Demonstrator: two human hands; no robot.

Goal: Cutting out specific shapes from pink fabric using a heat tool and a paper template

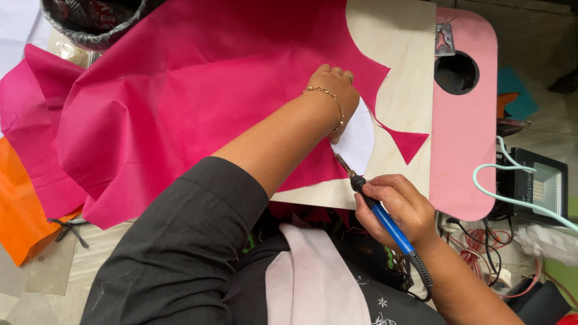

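Hands first: the right hand (397, 204) is clenched around the blue handle of a soldering-iron-style hot cutter (379, 210), whose metal tip points up and away and meets the lower edge of a white paper template (356, 141). The left hand (333, 87), wearing a gold chain bracelet and a ring, lies flat, fingers spread, pressing on the magenta fabric (198, 102) just above that template; it grips nothing. The fabric is a large, smooth sheet with soft folds, its edge beside the template cut into a sweeping curve that ends in a pointed tail. It covers most of a pale plywood board (400, 54). Beyond the board, away from the template, lies a pink bench (463, 150) with a round hole. Orange cloth (21, 210) shows on the far side of the fabric. A pale green cable (518, 198) curves past the bench.
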